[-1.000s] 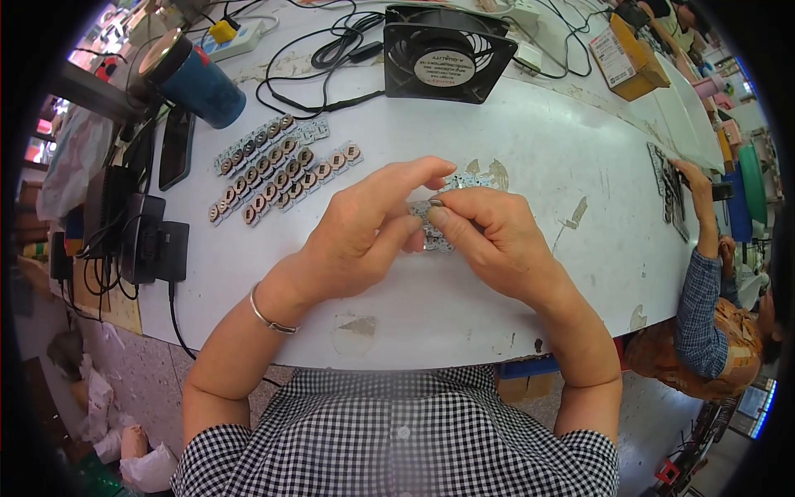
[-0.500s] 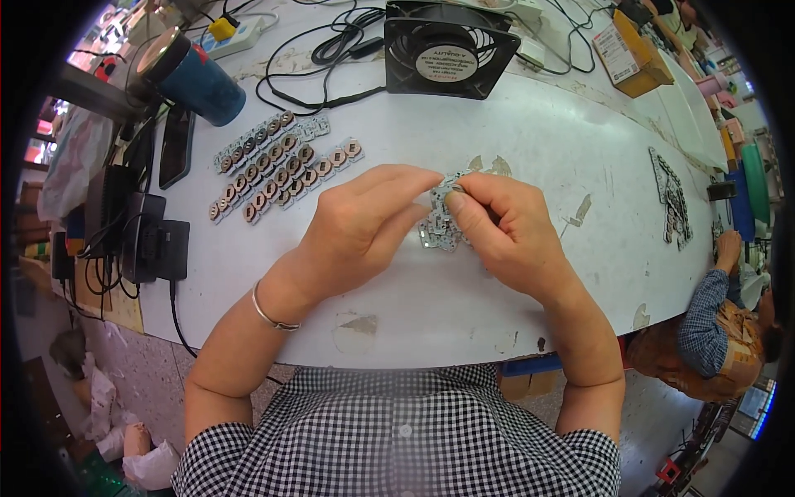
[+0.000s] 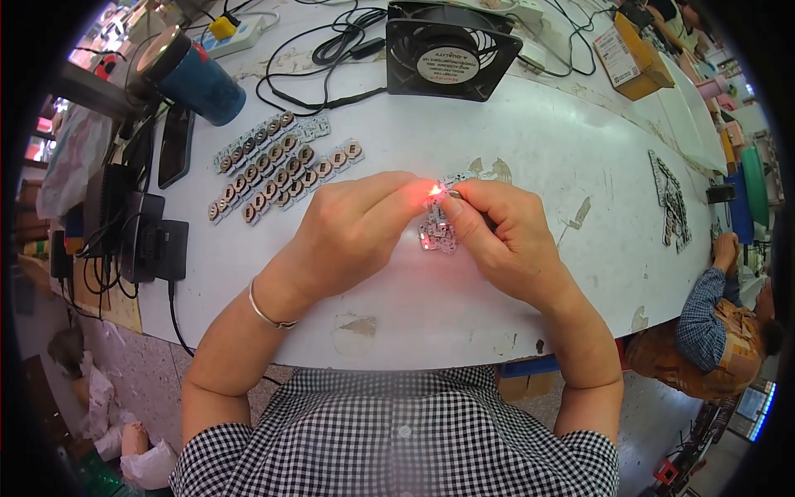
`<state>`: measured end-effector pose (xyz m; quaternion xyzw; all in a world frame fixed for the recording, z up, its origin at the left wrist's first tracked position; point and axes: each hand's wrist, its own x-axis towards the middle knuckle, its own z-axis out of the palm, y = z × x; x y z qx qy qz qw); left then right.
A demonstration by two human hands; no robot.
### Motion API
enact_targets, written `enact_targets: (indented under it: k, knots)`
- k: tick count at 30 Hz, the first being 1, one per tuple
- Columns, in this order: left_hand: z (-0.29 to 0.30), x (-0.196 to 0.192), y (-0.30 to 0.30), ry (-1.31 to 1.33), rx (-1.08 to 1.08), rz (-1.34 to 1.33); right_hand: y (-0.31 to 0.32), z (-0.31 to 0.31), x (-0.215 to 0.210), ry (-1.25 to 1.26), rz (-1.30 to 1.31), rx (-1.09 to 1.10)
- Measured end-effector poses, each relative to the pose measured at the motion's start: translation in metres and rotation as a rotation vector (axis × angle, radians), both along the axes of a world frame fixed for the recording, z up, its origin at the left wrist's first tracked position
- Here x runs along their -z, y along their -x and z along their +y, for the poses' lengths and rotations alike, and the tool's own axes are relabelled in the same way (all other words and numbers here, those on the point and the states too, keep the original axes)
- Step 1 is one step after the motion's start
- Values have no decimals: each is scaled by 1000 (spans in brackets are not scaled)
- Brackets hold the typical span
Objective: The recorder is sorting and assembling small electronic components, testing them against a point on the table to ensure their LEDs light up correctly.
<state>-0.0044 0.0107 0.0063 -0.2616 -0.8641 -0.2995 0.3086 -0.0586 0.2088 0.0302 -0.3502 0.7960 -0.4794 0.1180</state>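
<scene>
Over the middle of the table, my right hand (image 3: 509, 236) pinches a small circuit board between thumb and forefinger. A round metal part shows at its fingertips. My left hand (image 3: 356, 219) meets it from the other side, fingers closed together at the board's edge. Between the two sets of fingertips a bright red light (image 3: 436, 190) glows and tints the left fingers. Just below lie several grey-white circuit boards (image 3: 436, 238), partly covered by my hands. Whether the left fingers grip the board or only press it is hidden.
Rows of circuit boards with round cells (image 3: 277, 170) lie at the left, near a phone (image 3: 175, 147) and a blue tumbler (image 3: 199, 83). A black fan (image 3: 451, 50) stands at the back. More boards (image 3: 669, 199) lie at the right, close to a co-worker's arm (image 3: 704, 319).
A red light has come on at the fingertips. My left fingers have closed in on the board, and my right hand has shifted slightly.
</scene>
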Motion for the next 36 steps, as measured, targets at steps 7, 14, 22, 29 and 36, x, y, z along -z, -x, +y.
enact_targets:
  k: [7,14,22,29,36]
  knots:
    - [3,-3,-1,-43,-19,-15,0,0,4,19,68,24]
    - [7,-3,-4,-121,-62,-52,2,-2,6,78,89,61]
    - [12,-5,-8,-188,-37,-142,0,-1,4,87,20,75]
    - [2,-8,-13,-360,-75,-627,7,2,10,-39,175,-119]
    - [10,1,-15,-161,-53,-436,25,25,2,182,143,303]
